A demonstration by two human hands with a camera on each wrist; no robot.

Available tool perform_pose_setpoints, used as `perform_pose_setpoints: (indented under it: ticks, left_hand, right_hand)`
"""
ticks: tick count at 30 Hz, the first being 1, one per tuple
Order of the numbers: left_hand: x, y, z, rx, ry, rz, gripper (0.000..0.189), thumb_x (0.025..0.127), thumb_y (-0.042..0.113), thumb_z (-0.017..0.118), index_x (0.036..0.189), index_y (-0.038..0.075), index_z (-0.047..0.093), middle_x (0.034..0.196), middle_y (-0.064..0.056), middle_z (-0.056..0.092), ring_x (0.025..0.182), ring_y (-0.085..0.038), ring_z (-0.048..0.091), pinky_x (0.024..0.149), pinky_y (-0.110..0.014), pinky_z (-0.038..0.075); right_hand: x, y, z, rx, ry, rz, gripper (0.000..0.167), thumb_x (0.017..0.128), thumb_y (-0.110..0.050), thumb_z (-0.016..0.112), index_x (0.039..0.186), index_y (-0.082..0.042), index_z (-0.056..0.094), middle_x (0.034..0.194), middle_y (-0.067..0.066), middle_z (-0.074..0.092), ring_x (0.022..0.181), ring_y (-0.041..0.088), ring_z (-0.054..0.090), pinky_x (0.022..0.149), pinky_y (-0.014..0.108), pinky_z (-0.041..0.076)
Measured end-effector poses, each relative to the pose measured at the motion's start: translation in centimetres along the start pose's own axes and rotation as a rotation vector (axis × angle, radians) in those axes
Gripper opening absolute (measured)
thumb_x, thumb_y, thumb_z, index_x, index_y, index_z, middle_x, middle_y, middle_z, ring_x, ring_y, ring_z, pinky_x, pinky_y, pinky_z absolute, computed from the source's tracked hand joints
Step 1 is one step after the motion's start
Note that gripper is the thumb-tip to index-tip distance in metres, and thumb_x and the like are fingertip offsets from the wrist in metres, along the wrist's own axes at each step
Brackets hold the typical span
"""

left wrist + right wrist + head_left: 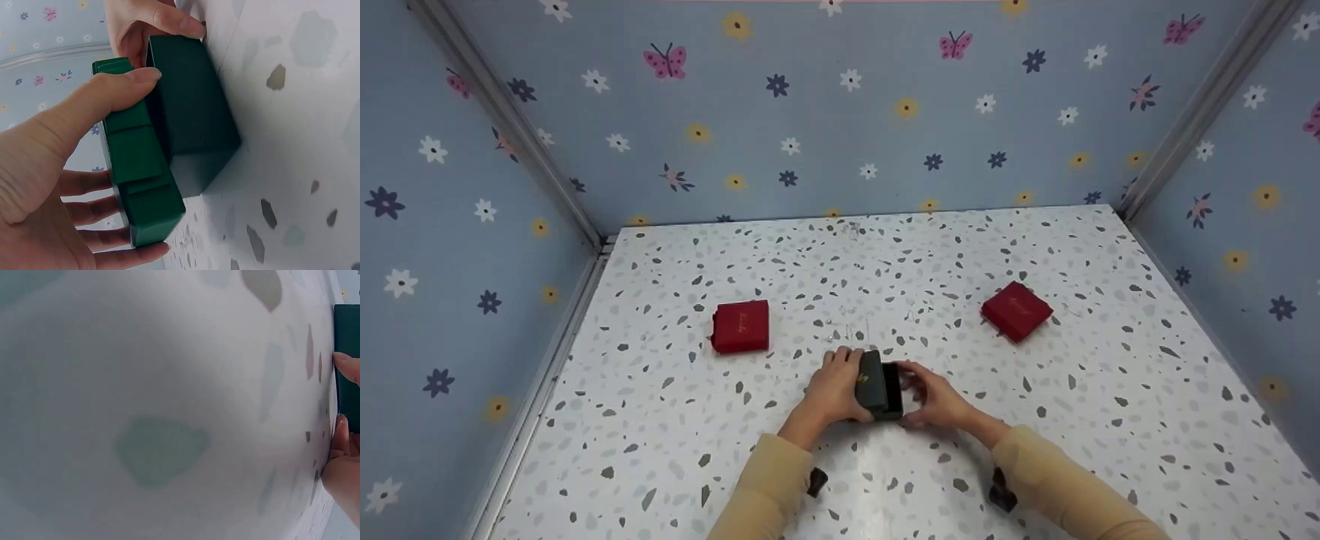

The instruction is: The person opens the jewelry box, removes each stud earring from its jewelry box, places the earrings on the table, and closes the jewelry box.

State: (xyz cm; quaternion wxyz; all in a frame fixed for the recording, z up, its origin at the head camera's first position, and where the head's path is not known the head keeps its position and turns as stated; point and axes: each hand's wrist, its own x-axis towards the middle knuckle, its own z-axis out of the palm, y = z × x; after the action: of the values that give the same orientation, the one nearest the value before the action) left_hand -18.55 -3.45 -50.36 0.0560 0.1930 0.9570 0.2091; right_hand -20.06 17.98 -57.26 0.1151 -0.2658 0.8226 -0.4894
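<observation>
A small dark green gift box stands on the table in front of me, its lid (871, 381) lifted off and tilted to the left of the base (894, 394). My left hand (832, 386) grips the lid between thumb and fingers. Brighter green folded layers (135, 146) show along the lid's near side in the left wrist view. My right hand (939, 397) holds the base from the right, thumb and fingers at its two ends. The base's inside looks black. In the right wrist view, only an edge of the green box (347, 332) shows.
Two red boxes with gold lettering lie on the speckled white table (675, 435): one red box (741, 327) at the left, another red box (1017, 311) turned at an angle at the right. Blue flowered panels (847, 135) enclose the table's back and sides.
</observation>
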Motion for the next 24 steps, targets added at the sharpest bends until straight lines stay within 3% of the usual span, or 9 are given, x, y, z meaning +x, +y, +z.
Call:
perform_pose_setpoints:
  ticks: [14, 21, 24]
  left_hand:
    - [-1.7, -3.2, -0.7, -0.031, 0.016, -0.076, 0.101, 0.047, 0.032, 0.086, 0.128, -0.003, 0.038, 0.120, -0.020, 0.041, 0.111, -0.037, 0.036, 0.082, -0.046, 0.041]
    - [-2.5, -4.5, -0.5, -0.029, 0.049, -0.088, 0.098, 0.046, 0.030, 0.087, 0.126, -0.003, 0.040, 0.119, -0.020, 0.042, 0.107, -0.036, 0.039, 0.081, -0.046, 0.042]
    - [-2.7, -5.0, -0.4, -0.039, 0.048, -0.092, 0.099, 0.045, 0.029, 0.087, 0.126, -0.004, 0.040, 0.122, -0.022, 0.041, 0.106, -0.037, 0.039, 0.081, -0.046, 0.041]
  right_hand:
    - [0.0, -0.2, 0.1, 0.031, 0.013, 0.037, 0.086, 0.057, -0.001, 0.080, 0.131, -0.004, 0.037, 0.116, 0.013, 0.050, 0.095, 0.025, 0.052, 0.074, 0.030, 0.044]
    - [-0.4, -3.5, -0.3, 0.065, -0.007, 0.034, 0.082, 0.058, 0.009, 0.075, 0.129, 0.008, 0.034, 0.118, 0.023, 0.046, 0.095, 0.037, 0.049, 0.074, 0.043, 0.042]
    - [-0.5, -3.8, -0.4, 0.063, -0.009, 0.035, 0.082, 0.058, 0.009, 0.074, 0.129, 0.009, 0.033, 0.116, 0.025, 0.047, 0.095, 0.038, 0.049, 0.074, 0.045, 0.042]
